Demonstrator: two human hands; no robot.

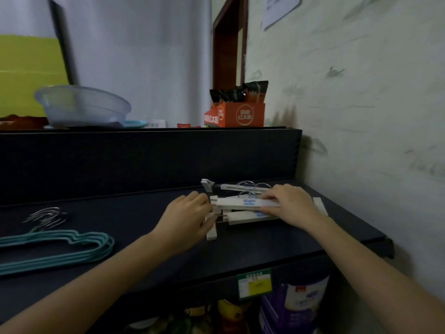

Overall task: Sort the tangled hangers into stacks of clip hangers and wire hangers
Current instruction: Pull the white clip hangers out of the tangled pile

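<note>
Several white clip hangers (pixel 243 205) are piled on a dark shelf (pixel 265 244), w/ metal hooks turned to the rear. The pile's top bar is pinched toward its right end by the right hand (pixel 290 203), thumb in front & fingers on top. The pile's left clip end is gripped by the left hand (pixel 190 213), fingers curled. Teal wire hangers (pixel 72 247) are stacked well left of the pile. An orange snack box (pixel 237 115) is set above and behind the pile; a clear basin (pixel 81 107) sits further left.

Dim, soft, wide-angle edge distortion
</note>
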